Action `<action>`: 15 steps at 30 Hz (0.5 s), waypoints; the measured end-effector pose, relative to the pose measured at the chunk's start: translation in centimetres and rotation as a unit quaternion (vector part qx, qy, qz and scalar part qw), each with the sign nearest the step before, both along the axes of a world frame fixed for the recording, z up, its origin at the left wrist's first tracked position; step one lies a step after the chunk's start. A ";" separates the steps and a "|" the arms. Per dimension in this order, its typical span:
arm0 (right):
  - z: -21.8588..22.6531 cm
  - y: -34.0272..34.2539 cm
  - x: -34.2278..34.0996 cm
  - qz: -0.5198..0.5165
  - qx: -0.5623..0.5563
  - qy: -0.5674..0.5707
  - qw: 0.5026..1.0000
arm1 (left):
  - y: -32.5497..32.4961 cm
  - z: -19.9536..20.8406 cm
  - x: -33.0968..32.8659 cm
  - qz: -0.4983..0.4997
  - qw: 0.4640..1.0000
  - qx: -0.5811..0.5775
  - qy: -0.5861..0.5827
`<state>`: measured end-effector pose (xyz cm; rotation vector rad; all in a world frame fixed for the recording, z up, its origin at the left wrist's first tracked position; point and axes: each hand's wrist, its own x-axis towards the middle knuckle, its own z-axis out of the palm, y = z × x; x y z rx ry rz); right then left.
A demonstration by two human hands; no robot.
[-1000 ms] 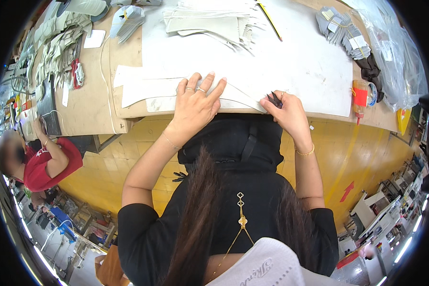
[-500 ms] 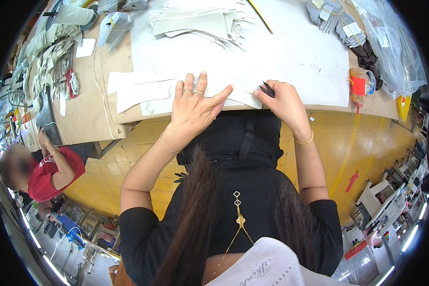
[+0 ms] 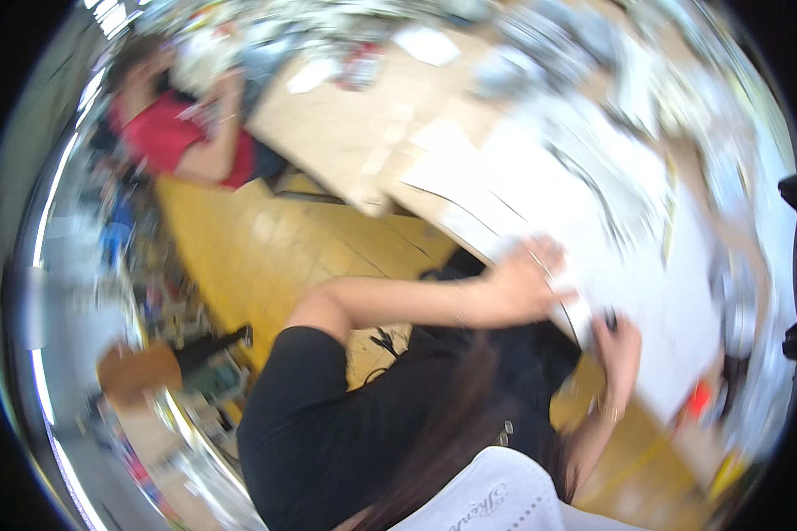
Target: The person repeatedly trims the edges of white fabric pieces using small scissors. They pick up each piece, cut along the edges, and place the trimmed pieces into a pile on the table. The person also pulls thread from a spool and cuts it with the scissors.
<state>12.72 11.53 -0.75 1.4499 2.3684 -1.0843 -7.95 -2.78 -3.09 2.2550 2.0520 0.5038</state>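
The view is smeared by motion. My left hand lies with its fingers stretched out at the table's near edge, over a pale flat cut piece. My right hand is closed round a small black pointed tool, just beside the far end of that piece; its exact kind is too blurred to tell. More pale flat cut pieces lie along the edge, past my left hand. A stack of greyish-white pieces rests farther back on the white sheet.
A co-worker in a red shirt is at the far left end of the table. Bundles of grey pieces crowd the back. A pencil and a red-marked bottle lie toward the right. Yellow floor shows below.
The whole view has swung toward the left, so table and hands appear tilted and shifted right. My left hand stays spread on the piece, and my right still holds the black tool.
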 end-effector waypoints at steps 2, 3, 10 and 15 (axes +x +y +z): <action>0.1 0.7 0.5 -0.014 -0.073 0.014 0.997 | -0.5 -0.7 1.7 0.021 0.998 0.000 -0.052; -0.2 0.7 0.6 0.011 -0.065 0.032 0.997 | -0.4 -1.2 2.9 0.025 0.998 0.045 -0.045; -1.1 1.1 1.5 0.002 -0.090 0.047 0.995 | 1.0 -1.9 5.5 -0.058 0.995 -0.010 -0.080; -0.4 1.0 0.4 -0.018 -0.095 0.040 0.994 | -8.6 9.5 -17.8 0.223 0.962 0.121 0.096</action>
